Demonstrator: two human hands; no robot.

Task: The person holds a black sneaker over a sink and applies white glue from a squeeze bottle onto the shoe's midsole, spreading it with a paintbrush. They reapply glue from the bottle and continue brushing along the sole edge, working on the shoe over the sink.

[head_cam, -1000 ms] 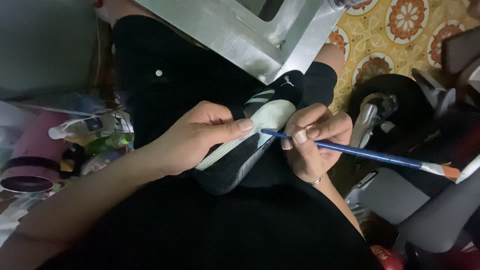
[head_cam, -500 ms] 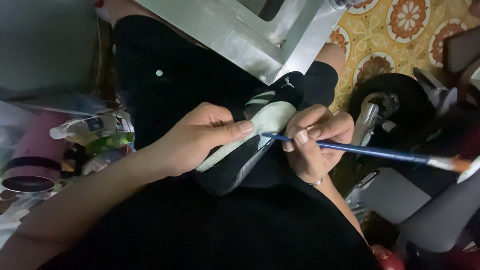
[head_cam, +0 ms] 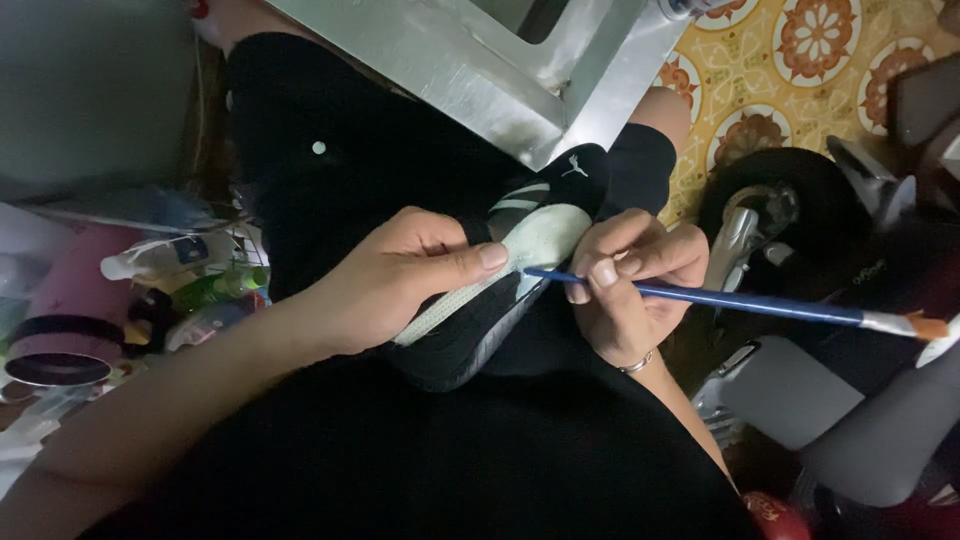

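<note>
The left hand point(head_cam: 400, 275) grips a black shoe point(head_cam: 500, 290) with a pale sole, resting on the person's lap. The right hand point(head_cam: 630, 275) pinches a blue paintbrush point(head_cam: 720, 298), handle end touching the sole (bristles point away). Bottles point(head_cam: 190, 275) clutter the left side; patterned floor point(head_cam: 800, 70) lies beyond.

paintbrush point(head_cam: 740, 300) tilted flatter, its handle end slid onto the shoe's pale sole point(head_cam: 530, 245)

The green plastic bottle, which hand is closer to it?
Left. The left hand grips the black shoe nearer the green plastic bottle; the right hand lies beyond the shoe.
</note>
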